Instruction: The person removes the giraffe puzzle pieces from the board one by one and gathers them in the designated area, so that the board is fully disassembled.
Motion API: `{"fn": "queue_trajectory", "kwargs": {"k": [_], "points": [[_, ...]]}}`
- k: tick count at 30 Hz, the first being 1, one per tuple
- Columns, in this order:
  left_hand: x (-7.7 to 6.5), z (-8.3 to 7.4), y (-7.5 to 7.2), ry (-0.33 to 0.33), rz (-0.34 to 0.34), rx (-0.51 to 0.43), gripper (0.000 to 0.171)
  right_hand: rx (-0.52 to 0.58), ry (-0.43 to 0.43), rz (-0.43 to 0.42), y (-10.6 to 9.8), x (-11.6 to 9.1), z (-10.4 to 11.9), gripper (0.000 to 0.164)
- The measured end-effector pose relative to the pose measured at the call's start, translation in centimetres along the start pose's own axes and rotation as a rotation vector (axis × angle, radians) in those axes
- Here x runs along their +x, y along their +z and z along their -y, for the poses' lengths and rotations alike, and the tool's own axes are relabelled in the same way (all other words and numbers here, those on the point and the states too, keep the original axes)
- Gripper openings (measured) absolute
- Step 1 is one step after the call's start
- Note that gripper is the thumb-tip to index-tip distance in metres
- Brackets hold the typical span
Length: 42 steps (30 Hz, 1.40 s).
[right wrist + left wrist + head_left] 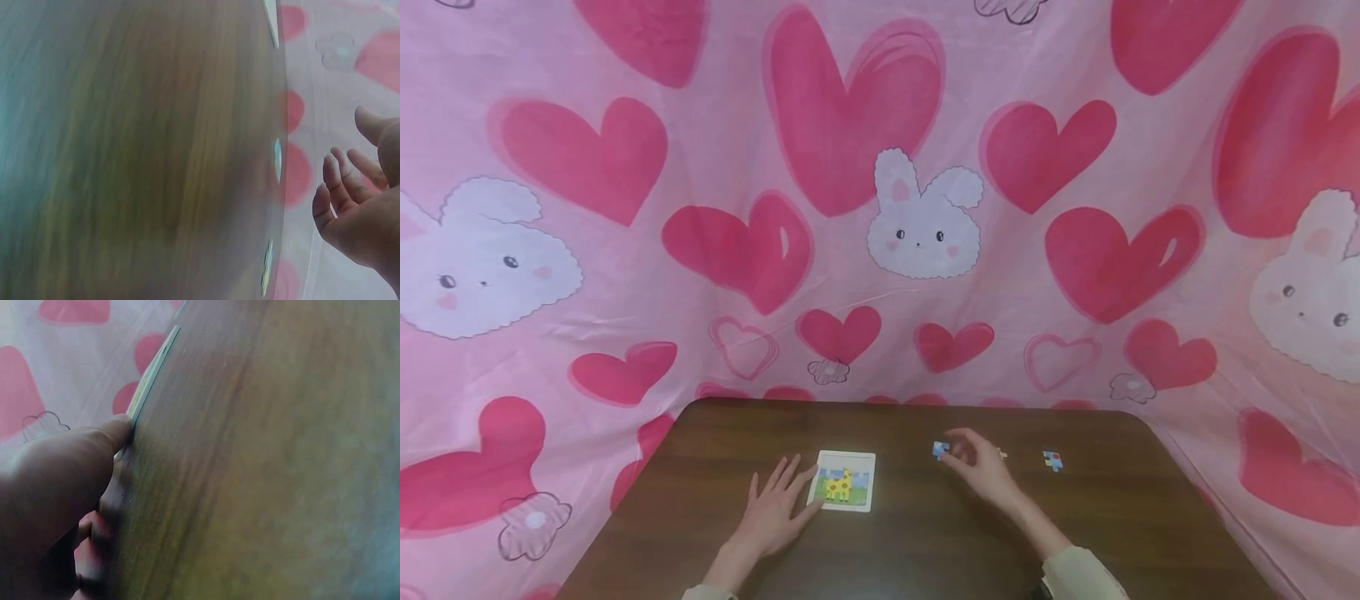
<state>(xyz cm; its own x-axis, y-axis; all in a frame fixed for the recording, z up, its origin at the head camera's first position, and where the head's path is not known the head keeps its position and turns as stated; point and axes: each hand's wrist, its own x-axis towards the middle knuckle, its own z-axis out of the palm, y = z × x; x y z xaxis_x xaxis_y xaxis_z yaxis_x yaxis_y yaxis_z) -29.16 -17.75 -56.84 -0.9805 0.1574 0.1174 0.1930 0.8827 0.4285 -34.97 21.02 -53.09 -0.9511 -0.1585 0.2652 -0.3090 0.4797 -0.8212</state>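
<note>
A white-framed puzzle board (867, 503) with a yellow giraffe picture lies left of the table's middle. My left hand (772, 510) rests flat at its left side, fingers spread and straight. In the left wrist view the thumb (119, 430) touches the board's edge. My right hand (981, 468) hovers over the table beside a blue puzzle piece (940, 451), fingers loosely bent. The right wrist view shows a gap between its thumb (370, 124) and fingers (337, 178), with nothing held. Another piece (1003, 454) peeks out from behind this hand, mostly hidden.
Farther right lies a blue puzzle piece (1052, 461) with a red spot. The dark wooden table (895, 554) has rounded far corners. Just behind it hangs a pink cloth (1000, 292) printed with hearts and rabbits.
</note>
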Motion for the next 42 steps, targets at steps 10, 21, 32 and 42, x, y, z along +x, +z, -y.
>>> {"fn": "queue_trajectory", "kwargs": {"k": [10, 21, 32, 42], "points": [[0.0, 0.0, -0.6, 0.0, 0.0, 0.012, 0.067, 0.012, -0.066, 0.111, 3.8, 0.7, 1.9, 0.043], [0.1, 0.5, -0.5, -0.006, 0.004, 0.009, 0.068, 0.079, -0.124, 0.227, 9.0, 1.1, 3.8, 0.046], [-0.1, 0.2, -0.3, 0.004, -0.017, 0.025, 0.065, 0.073, -0.107, 0.326, 12.4, 1.2, 6.2, 0.032], [0.1, 0.1, 0.1, 0.014, -0.02, 0.001, 0.065, 0.003, -0.049, 0.339, 14.1, 2.4, 6.4, 0.03]]}}
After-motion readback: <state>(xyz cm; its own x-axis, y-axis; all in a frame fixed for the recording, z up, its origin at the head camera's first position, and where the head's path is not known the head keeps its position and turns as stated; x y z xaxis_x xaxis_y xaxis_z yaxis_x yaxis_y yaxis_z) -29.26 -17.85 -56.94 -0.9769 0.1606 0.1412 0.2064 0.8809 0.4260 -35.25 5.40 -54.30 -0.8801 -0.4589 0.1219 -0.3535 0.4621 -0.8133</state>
